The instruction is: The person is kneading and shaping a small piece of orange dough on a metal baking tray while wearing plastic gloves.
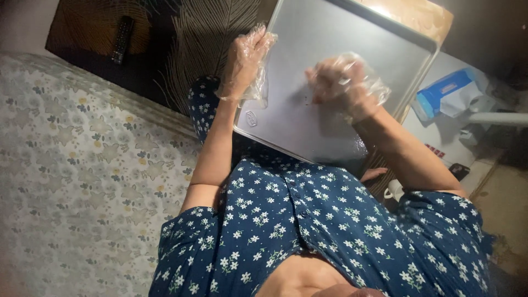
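- Tray (324, 49): grey metal baking sheet, resting on the person's lap, tilted.
- Left hand (247, 60): in a clear plastic glove, fingers curled over the tray's left rim, gripping it.
- Right hand (344, 82): gloved, fingers bunched, pressed onto the tray's surface.
- Bed (77, 181): floral cover, at left.
- Remote (122, 38): on a dark surface beyond.

Tray (330, 49) on the lap, mattress (82, 181) to its left.
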